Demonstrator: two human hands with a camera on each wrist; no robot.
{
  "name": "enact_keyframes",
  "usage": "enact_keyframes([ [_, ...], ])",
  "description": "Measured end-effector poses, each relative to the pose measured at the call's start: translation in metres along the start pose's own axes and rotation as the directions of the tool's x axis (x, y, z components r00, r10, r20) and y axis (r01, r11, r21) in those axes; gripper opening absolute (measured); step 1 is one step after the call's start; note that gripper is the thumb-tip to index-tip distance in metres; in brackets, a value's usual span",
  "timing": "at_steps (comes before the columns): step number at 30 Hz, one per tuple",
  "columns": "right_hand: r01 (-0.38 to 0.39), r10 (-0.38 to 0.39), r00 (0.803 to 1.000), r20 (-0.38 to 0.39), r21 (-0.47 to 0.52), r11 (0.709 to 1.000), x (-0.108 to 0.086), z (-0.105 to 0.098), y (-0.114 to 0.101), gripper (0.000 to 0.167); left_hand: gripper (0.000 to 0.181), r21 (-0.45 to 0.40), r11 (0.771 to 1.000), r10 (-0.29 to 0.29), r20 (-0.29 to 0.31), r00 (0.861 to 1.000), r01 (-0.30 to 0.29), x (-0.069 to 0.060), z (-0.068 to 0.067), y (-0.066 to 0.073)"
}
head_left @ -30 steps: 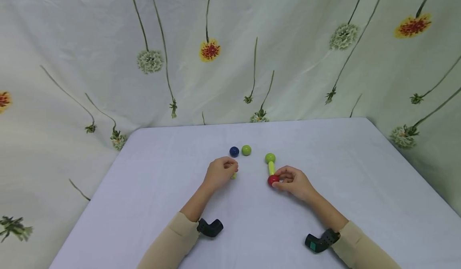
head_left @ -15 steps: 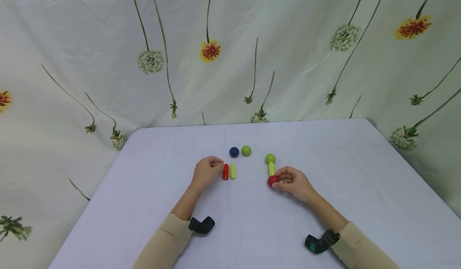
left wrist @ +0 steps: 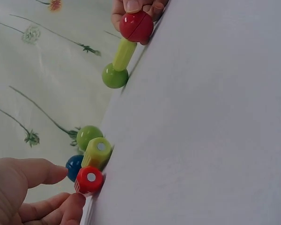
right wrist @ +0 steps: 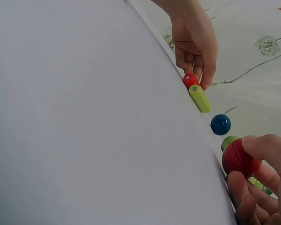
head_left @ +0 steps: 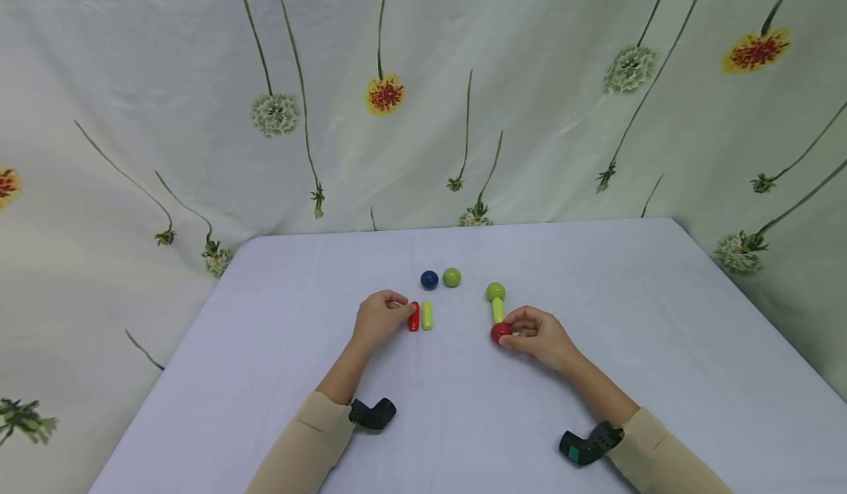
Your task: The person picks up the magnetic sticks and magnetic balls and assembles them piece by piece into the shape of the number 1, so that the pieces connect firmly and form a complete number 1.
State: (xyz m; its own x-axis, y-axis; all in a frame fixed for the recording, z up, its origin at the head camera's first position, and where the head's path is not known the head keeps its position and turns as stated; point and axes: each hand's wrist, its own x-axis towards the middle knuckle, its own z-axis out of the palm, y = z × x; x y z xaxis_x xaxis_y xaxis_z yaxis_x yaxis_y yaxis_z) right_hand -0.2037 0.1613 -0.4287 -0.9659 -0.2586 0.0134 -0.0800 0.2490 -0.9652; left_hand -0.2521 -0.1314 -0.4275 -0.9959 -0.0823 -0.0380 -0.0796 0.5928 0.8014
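Observation:
My right hand [head_left: 544, 338] pinches a red ball [head_left: 500, 333] between thumb and fingers. That ball is joined by a yellow-green rod [head_left: 498, 310] to a green ball [head_left: 495, 292], all lying in a line on the table. My left hand [head_left: 379, 319] is at the left side of a loose red rod [head_left: 413, 317]. In the left wrist view, thumb and fingers stand apart beside the red rod [left wrist: 89, 181], a fingertip close to or touching it. Right beside it lies a second yellow-green rod [head_left: 427, 315]. The rods' near ends show pale round discs.
Behind the loose rods sit a dark blue ball [head_left: 429, 280] and another green ball [head_left: 452, 277], close together. A white cloth covers the table [head_left: 463, 413]. A flowered curtain [head_left: 423, 148] hangs beyond its far edge.
The left hand first moved left off the loose rods, uncovering the red and yellow-green ones, then came slightly right to the red rod. The right hand keeps its grip on the red ball.

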Motion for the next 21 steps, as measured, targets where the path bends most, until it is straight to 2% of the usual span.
enact_keyframes([
  [11, -0.006, 0.006, 1.0, 0.001, 0.006, 1.0, -0.002, 0.0, -0.004, 0.028, 0.029, 0.085, 0.996, -0.012, 0.01, 1.0, 0.012, 0.002, 0.004, 0.0],
  [18, -0.009, 0.009, 1.0, -0.005, 0.014, 1.0, 0.008, -0.001, 0.018, 0.03, 0.027, 0.105, 0.994, -0.028, 0.013, 1.0, 0.027, 0.004, 0.007, 0.0],
  [21, -0.005, 0.005, 1.0, -0.006, 0.005, 1.0, 0.004, -0.001, 0.008, 0.029, 0.026, 0.108, 0.994, -0.032, 0.009, 0.999, 0.03, 0.004, 0.008, 0.0],
])
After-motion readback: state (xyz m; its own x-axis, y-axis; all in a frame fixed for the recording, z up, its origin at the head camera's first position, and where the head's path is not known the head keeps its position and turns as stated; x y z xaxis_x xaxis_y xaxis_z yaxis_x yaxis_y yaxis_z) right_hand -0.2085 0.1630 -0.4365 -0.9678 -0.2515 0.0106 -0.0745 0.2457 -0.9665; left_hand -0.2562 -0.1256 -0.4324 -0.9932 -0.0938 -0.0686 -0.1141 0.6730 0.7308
